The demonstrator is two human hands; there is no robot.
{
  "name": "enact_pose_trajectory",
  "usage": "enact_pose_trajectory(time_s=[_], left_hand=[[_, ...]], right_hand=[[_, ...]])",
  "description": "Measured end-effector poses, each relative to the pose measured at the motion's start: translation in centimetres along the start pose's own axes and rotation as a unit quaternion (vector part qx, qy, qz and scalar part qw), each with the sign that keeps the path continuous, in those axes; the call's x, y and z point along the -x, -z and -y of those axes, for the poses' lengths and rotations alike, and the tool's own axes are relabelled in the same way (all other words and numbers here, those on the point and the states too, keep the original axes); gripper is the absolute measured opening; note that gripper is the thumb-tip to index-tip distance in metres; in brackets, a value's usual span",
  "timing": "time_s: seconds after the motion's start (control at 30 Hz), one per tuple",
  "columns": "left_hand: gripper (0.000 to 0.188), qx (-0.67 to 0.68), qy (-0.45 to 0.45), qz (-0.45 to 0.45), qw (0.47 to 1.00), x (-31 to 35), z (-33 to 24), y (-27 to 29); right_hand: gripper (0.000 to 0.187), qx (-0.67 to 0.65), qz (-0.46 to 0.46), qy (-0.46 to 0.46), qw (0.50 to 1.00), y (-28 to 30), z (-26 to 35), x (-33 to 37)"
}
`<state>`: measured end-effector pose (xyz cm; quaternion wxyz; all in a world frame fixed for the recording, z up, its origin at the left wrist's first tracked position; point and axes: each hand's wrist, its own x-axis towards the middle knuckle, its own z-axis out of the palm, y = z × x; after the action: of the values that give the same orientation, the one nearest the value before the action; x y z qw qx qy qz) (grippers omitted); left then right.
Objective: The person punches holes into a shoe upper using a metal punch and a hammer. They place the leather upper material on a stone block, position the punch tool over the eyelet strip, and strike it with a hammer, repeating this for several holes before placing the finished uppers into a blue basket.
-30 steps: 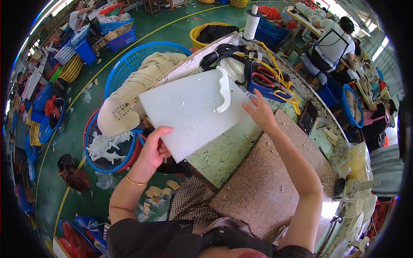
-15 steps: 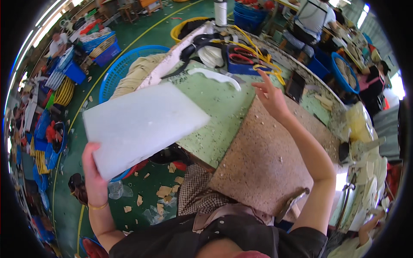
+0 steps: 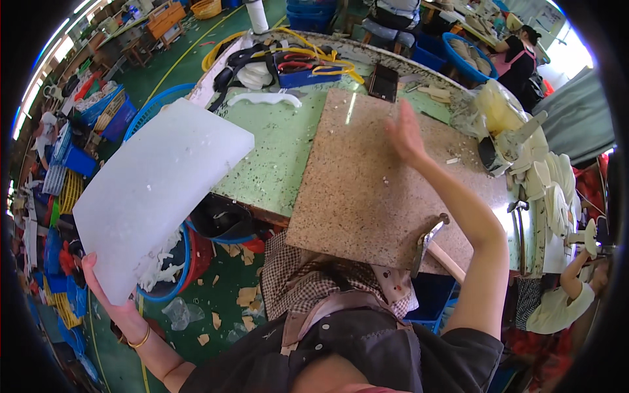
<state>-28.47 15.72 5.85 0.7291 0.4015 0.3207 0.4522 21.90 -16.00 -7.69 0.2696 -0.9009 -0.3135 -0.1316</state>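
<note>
My left hand point(image 3: 105, 285) grips the near edge of a white, slightly translucent board point(image 3: 157, 177), held tilted off the table's left side. Small white crumbs cling to its face. Below its right edge is a blue basket point(image 3: 187, 265) holding white scraps. My right hand point(image 3: 407, 134) is over the far part of a brown speckled slab point(image 3: 360, 183), fingers stretched out, a little blurred, nothing in them. Whether it touches the slab I cannot tell. At the slab's near edge lies a hammer point(image 3: 429, 243) with a metal head and wooden handle.
On the green tabletop point(image 3: 272, 164) lie a white curved strip point(image 3: 265, 98), a blue box point(image 3: 308, 77) with red-handled scissors, and a dark phone point(image 3: 383, 82). Another hammer point(image 3: 519, 226) and white shoe-shaped forms point(image 3: 557, 190) stand at right. A co-worker point(image 3: 517, 62) sits at back right.
The white board has moved left and nearer me, tilting more. My right hand has moved from pointing beyond the slab to flat fingers over it. The slab now lies squarer to me.
</note>
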Motion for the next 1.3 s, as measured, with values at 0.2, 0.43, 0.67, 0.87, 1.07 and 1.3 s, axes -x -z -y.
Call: enact_pose_trajectory(time_s=[0.2, 0.43, 0.67, 0.87, 1.07, 1.3], left_hand=[[0.041, 0.005, -0.001, 0.058, 0.998, -0.3, 1.7, -1.7], [0.041, -0.073, -0.088, 0.066, 0.991, -2.3, 0.5, 0.9], [0.049, 0.009, 0.085, 0.094, 0.992, -2.7, 6.8, -8.2], [0.057, 0.022, 0.179, 0.146, 0.973, -0.6, 11.9, -12.7], [0.059, 0.007, 0.296, 0.325, 0.898, 0.5, 17.4, -16.9], [0.060, -0.025, 0.384, 0.403, 0.830, 1.6, 21.3, -20.5]], right_hand=[[0.062, -0.079, 0.294, -0.028, 0.952, -1.5, 10.1, 1.1], [0.058, 0.065, 0.205, 0.194, 0.957, 2.2, 15.2, 6.8], [0.044, -0.287, 0.355, 0.235, 0.858, 7.4, 16.5, 13.9], [0.023, -0.043, 0.011, -0.094, 0.995, 15.3, 1.1, 22.5], [0.053, 0.072, 0.076, -0.067, 0.992, 15.9, 0.8, 27.3], [0.058, 0.019, -0.045, -0.182, 0.982, 20.0, -8.0, 28.5]])
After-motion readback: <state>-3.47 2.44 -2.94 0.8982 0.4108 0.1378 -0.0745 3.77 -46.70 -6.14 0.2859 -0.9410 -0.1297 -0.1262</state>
